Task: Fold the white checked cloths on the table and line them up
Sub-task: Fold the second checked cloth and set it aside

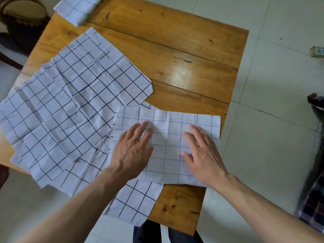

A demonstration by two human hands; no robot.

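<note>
A white checked cloth [168, 135] lies flat near the front right of the wooden table [184, 55], its pale side up. My left hand [133, 148] presses on its left part with straight fingers. My right hand [201, 155] lies flat on its right part. Several unfolded checked cloths [73, 106] overlap in a loose pile to the left, some hanging over the table's edges. One folded checked cloth [77, 9] sits at the far left corner.
The far and right parts of the table show bare wood. A dark woven basket [22, 20] stands on the floor at the upper left. A small packet [317, 51] and dark checked fabric [313, 204] lie on the tiled floor at right.
</note>
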